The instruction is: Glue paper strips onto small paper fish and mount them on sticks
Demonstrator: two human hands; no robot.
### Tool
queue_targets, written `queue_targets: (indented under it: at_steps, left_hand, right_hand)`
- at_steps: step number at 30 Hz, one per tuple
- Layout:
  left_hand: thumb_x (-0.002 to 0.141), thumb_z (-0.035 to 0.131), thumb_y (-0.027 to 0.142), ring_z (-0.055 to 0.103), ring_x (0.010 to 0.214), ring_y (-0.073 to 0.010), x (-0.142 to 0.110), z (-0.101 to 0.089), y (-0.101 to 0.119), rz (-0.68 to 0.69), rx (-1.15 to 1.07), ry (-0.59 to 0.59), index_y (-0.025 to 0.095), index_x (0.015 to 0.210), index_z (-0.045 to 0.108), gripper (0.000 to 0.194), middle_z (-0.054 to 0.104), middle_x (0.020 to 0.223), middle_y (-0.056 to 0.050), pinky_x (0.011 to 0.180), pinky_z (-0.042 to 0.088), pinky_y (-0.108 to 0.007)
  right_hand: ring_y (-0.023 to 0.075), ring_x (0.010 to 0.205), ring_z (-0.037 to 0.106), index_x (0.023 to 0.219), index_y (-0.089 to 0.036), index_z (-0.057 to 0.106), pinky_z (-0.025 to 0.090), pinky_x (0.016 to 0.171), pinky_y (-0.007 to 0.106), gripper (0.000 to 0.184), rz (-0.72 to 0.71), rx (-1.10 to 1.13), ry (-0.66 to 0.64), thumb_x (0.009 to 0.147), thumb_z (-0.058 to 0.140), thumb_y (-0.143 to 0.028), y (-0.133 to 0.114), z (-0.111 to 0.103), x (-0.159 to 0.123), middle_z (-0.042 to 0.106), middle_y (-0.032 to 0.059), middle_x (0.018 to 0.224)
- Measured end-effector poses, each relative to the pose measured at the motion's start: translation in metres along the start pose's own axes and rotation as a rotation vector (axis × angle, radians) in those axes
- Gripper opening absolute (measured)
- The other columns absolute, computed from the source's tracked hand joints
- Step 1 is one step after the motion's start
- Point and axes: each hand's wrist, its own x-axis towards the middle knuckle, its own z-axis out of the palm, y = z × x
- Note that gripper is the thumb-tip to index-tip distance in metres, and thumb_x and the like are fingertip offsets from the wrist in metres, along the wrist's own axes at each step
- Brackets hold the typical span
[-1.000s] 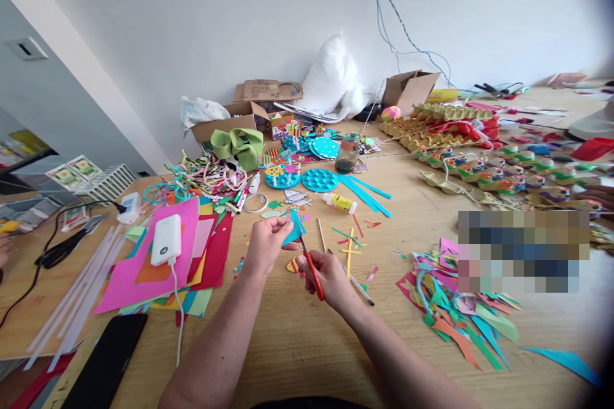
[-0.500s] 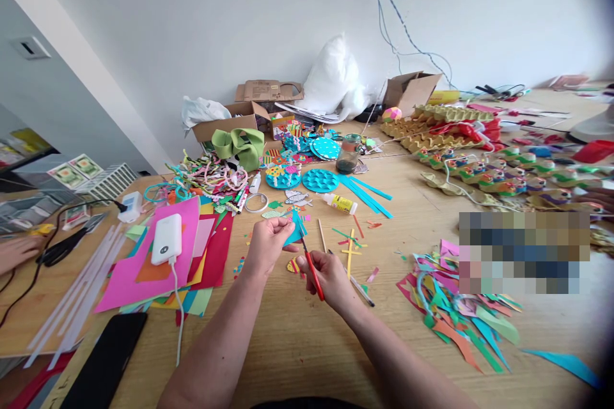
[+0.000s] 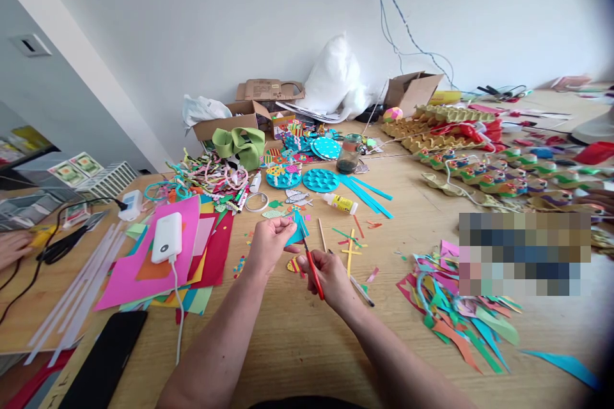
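Observation:
My left hand (image 3: 272,244) pinches a small piece of blue paper (image 3: 296,234) between thumb and fingers. In my right hand (image 3: 330,278) is a pair of red-handled scissors (image 3: 314,275), its blades lying against the blue paper. Below the blades a red and yellow striped paper fish (image 3: 293,264) rests on the table. Just beyond my hands lie grey and green paper fish (image 3: 298,197), and a yellow-labelled glue bottle (image 3: 341,204) lies on its side. A wooden stick (image 3: 322,234) and a pen (image 3: 362,291) are close to my right hand.
Coloured paper sheets (image 3: 144,268) with a white power bank (image 3: 167,238) lie left, near a black phone (image 3: 104,361). Paper scraps (image 3: 460,313) are heaped right. Behind stand a glass jar (image 3: 349,154), blue discs (image 3: 320,180) and egg cartons (image 3: 432,128). Another person's hand (image 3: 14,249) shows far left.
My hands hold nearly the same pose, with the scissors still at the blue paper. The other person's hand at far left has shifted slightly.

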Motion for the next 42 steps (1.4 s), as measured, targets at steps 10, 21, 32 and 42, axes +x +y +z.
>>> queue_targets:
  at_steps: [10,21,32,42]
  left_hand:
    - [0.064,0.07,0.034,0.06,0.051,-0.0157,-0.0011,0.0022,0.0004,-0.014,0.021,-0.014,0.012,0.072,0.064,0.024,0.061,0.057,0.0,0.044,0.054,-0.028]
    - [0.063,0.069,0.033,0.058,0.049,-0.0147,-0.001,0.0028,-0.0007,-0.029,0.035,-0.006,0.012,0.073,0.064,0.024,0.062,0.058,0.0,0.045,0.054,-0.029]
    - [0.066,0.066,0.035,0.062,0.054,-0.0179,-0.0006,0.0022,-0.0031,-0.023,0.124,-0.027,0.012,0.072,0.064,0.024,0.064,0.059,-0.003,0.044,0.051,-0.027]
    - [0.064,0.065,0.033,0.059,0.052,-0.0151,-0.0002,0.0025,-0.0025,-0.002,0.17,-0.033,0.012,0.07,0.064,0.022,0.064,0.058,-0.003,0.046,0.048,-0.024]
  right_hand:
    - [0.0099,0.036,0.046,0.059,-0.019,0.048,0.031,0.038,0.02,0.046,-0.02,-0.007,-0.003,0.074,0.054,-0.062,-0.0026,-0.0017,-0.0003,0.05,-0.0028,0.041]
    - [0.01,0.035,0.045,0.059,-0.02,0.046,0.03,0.036,0.02,0.044,-0.032,0.028,0.018,0.074,0.057,-0.06,0.0046,0.0017,0.0016,0.048,-0.004,0.04]
    - [0.0104,0.035,0.046,0.058,-0.02,0.045,0.03,0.035,0.02,0.045,-0.015,0.043,0.039,0.072,0.059,-0.06,0.0029,0.0011,0.0017,0.046,-0.0045,0.04]
    - [0.0094,0.034,0.045,0.059,-0.019,0.047,0.03,0.035,0.019,0.044,-0.039,0.045,0.052,0.074,0.059,-0.059,0.0039,0.0007,0.0014,0.048,-0.0036,0.04]
